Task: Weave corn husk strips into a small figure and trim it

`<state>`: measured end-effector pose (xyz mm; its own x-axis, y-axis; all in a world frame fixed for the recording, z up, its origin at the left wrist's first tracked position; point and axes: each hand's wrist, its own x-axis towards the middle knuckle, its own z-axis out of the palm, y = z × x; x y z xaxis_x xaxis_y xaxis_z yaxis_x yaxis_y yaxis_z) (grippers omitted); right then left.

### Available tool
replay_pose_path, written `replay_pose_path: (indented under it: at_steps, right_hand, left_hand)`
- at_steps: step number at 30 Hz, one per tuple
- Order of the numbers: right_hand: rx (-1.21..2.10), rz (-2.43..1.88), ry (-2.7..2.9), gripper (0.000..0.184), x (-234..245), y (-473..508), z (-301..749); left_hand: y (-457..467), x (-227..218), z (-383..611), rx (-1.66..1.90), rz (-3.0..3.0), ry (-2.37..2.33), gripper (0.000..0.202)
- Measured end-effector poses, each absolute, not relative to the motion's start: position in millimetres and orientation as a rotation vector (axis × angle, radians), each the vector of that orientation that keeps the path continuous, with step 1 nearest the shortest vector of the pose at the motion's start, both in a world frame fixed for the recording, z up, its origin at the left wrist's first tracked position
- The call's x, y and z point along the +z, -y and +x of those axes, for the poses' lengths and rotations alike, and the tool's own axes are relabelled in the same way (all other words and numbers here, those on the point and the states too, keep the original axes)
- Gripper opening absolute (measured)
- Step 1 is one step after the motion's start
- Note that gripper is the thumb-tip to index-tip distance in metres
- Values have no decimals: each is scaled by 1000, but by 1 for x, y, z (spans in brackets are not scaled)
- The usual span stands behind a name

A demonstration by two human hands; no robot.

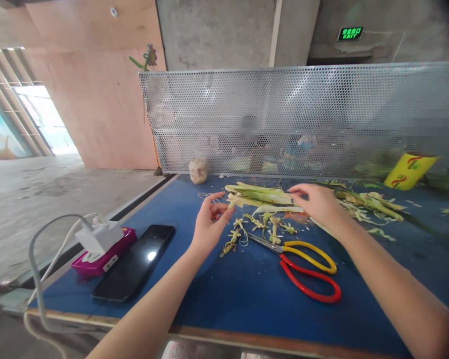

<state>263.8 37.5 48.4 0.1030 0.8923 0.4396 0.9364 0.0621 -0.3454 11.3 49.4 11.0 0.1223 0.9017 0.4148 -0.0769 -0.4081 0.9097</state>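
Between the thumb and fingers of my left hand is a small piece of pale green plant strip. My right hand is pinched closed at the right end of a pile of flat green-yellow leaf strips; what its fingertips hold, if anything, is too small to make out. Small knotted plant figures and loose thread lie on the blue table below the pile. Scissors with one yellow and one red handle lie in front of them, blades pointing left.
At the left are a black phone and a magenta power strip with a white charger and cables. A whitish spool stands by the perforated metal screen. More plant scraps and a yellow roll are at the right.
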Motion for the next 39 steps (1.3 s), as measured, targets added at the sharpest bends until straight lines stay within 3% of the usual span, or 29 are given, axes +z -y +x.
replay_pose_path:
  at_steps: [3,5,9,16,21,39]
  right_hand:
    - [473,-1393,1920,24,39,-39,209]
    - [623,-1244,1948,20,36,-38,182]
    - [435,-1254,1931,9,31,-34,169]
    - [504,-1301,1911,16,29,-25,188]
    - [464,-1317,1918,21,31,-19,190]
    - [511,-1161,2010,18,26,-16,190]
  left_hand:
    - [-48,9,12,1357,1592,-854,44]
    - [-47,7,13,1325,1629,-874,45]
    - [-47,5,13,1266,1723,-868,45]
    - [-46,1,15,1188,2044,-871,55]
    - [-47,1,15,1367,1996,-831,69]
    - [-39,10,16,1249,1797,-801,63]
